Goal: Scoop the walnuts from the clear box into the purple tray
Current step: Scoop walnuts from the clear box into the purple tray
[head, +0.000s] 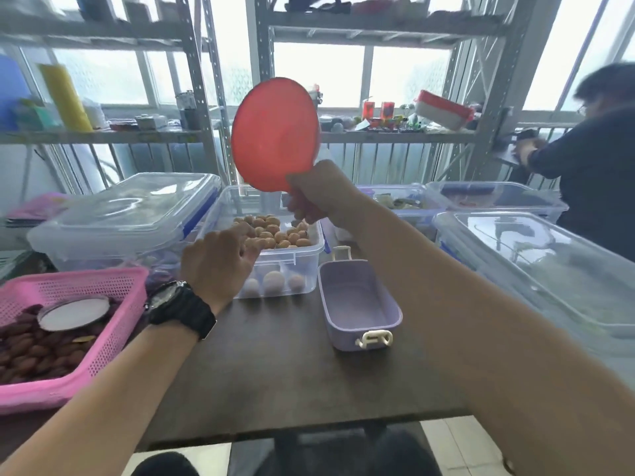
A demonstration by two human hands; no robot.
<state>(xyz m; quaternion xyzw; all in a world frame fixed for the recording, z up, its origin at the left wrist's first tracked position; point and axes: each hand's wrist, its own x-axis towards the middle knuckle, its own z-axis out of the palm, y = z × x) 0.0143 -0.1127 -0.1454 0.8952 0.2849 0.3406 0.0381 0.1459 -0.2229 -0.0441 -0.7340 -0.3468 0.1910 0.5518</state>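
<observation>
Fingers (302, 209) of the right hand (311, 192) curl tight round the handle of the red scoop (275, 132), holding it upright with its round bowl raised high above the clear box (292, 251). The left hand (216, 259) sits at the box's near left corner, its fingers (248, 235) bent over the rim among the nearest nuts. I cannot tell whether they grip the rim, pinch a nut or only rest there.

The walnuts (275, 231) lie heaped in the box straight below the scoop, so the right hand is the one placed to dip. The bowl would likely have to tip forward and down to meet them.

The purple tray (347, 334) stands on the table (275, 372) just beside the box, to its right and nearer the person. Its long axis runs away from the person and it holds no nuts yet. A loaded scoop would probably swing right and back toward the body.
</observation>
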